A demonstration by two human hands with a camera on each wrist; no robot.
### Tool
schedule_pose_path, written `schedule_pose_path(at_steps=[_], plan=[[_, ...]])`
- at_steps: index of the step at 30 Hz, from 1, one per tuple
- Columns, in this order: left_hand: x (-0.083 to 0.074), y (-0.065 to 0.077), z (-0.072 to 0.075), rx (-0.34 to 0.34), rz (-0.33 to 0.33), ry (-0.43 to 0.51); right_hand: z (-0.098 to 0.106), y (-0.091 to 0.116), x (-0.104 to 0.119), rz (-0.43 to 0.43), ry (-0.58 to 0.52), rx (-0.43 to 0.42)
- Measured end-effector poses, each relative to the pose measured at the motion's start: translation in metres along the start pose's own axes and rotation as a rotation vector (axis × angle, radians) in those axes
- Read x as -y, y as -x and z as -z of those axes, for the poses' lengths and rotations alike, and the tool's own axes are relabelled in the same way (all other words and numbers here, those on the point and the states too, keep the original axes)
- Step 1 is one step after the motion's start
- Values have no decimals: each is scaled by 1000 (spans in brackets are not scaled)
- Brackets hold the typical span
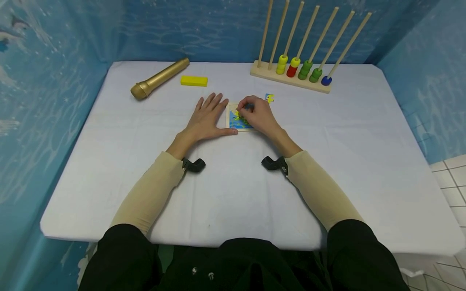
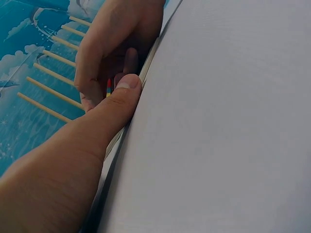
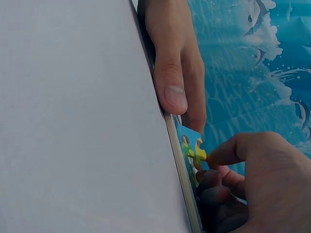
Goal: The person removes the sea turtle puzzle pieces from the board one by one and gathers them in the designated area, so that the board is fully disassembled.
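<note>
Head view: high, facing forward-down over table [image 1: 236, 194]. Wrist views: low, close, from opposite sides, sharing puzzle tray [image 3: 181, 174].

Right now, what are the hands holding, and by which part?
The right hand pinches a puzzle piece by its edge; the left hand, fingers spread, only touches the puzzle tray.

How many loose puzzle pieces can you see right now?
2: a tilted piece pinched by the right hand at the frame, and a second piece on the table just beyond that hand. More may be hidden under the hand.
</note>
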State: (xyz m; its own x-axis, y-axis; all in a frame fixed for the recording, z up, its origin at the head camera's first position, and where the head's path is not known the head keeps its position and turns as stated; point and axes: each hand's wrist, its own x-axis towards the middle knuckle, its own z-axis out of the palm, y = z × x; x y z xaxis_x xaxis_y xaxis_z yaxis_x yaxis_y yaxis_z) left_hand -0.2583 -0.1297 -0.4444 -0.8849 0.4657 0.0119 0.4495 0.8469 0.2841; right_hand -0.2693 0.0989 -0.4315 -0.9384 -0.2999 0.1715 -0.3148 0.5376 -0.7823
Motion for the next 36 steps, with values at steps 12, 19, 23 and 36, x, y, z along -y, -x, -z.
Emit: schedule_pose_path(at_steps=[12,19,23,36], plan=[[0,-1,1,-1,-2,4,3,-2,-10,101,-114,12],[-1,0,-1,-17,1,8,11,0,-17,71,-200,-104],[-2,0,-2,-9,5,13,28,6,-30,29,-154,-209],[-2,0,-3,-6,5,15,63,29,-56,-62,-18,-314]])
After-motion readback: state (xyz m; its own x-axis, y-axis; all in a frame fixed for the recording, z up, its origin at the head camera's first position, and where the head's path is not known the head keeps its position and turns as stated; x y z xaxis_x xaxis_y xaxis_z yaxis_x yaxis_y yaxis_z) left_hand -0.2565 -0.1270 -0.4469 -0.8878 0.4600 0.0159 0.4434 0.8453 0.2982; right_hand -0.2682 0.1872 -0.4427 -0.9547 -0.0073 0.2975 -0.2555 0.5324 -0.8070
